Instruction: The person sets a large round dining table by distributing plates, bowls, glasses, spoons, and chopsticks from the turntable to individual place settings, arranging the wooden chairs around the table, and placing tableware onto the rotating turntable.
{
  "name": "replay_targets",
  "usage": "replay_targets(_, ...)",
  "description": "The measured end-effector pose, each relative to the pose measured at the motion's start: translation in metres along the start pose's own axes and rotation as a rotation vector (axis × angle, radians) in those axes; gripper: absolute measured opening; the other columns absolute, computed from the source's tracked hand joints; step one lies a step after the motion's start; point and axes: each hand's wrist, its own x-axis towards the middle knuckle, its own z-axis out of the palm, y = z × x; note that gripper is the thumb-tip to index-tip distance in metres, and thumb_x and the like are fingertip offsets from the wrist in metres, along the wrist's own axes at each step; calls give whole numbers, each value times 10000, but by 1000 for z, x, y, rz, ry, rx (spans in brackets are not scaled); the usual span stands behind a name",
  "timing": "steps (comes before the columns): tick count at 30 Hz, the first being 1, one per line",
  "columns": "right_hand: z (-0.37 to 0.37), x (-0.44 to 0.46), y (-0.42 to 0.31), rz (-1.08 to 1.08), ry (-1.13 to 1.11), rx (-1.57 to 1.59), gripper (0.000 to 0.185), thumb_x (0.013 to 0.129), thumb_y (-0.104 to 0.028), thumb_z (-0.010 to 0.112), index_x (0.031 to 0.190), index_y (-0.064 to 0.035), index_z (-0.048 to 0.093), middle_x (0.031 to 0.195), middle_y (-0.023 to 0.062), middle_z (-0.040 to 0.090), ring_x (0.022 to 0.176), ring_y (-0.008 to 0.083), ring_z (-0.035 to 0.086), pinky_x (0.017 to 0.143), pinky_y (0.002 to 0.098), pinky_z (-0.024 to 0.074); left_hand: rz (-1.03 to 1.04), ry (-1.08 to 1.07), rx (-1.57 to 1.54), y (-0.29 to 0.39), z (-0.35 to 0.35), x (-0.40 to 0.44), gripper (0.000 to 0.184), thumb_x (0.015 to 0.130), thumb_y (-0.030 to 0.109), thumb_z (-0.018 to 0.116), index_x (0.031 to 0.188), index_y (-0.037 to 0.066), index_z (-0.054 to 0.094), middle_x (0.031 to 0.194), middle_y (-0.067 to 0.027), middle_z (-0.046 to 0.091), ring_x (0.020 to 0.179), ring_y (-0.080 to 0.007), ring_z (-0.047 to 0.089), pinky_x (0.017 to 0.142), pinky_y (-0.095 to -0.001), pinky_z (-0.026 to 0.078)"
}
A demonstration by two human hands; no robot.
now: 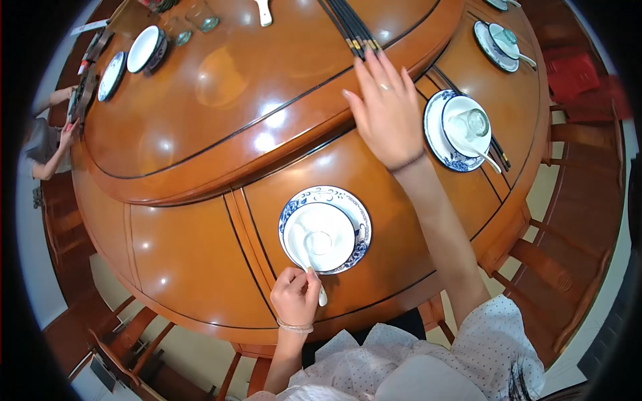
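Note:
In front of me a white bowl [338, 247] sits on a blue-patterned plate [362, 237]. A clear round shape shows inside the bowl; I cannot tell whether it is a glass. A white spoon [323, 296] leans with its handle over the plate's near edge. My left hand [294, 297] is closed, its thumb and forefinger at the spoon's handle. Stretched forward over the raised round tabletop [221, 120], my right hand [390, 110] has its fingers extended. Its fingertips reach the near ends of a bundle of black chopsticks [348, 27] with gold bands.
To the right stands another plate [435, 113] with a bowl, glass, spoon and chopsticks; a similar setting [498, 50] lies farther on. A bowl [146, 50], a small plate [112, 77] and glasses [200, 20] stand far left. Another person [50, 144] is at the left; wooden chairs [548, 264] surround the table.

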Motion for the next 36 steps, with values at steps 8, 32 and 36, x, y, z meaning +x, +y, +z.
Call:
replay_targets(8,56,22,5,18,-41,-185,566,846,-386,454,1166,80,440,1260,178,416,1208,269,345,1011,460,203,70,-27,105,-2,1,3,169,728,105,620,591,7,604,542,-75,500,461,-214,486,438,-305,380)
replay_targets(32,17,-22,-10,63,8,128,353,781,-190,570,1055,23,507,1039,143,509,985,289,469,873,361,383,198,63,-119,51,-28,19,55,747,-17,574,715,-33,616,590,-90,555,506,-172,502,475,-255,382)
replay_targets(36,16,3,-7,196,55,59,300,752,-230,608,981,-52,530,889,98,488,844,253,510,680,354,468,173,35,-146,59,-23,18,58,746,-16,573,712,-32,618,587,-88,554,510,-172,507,484,-252,386)
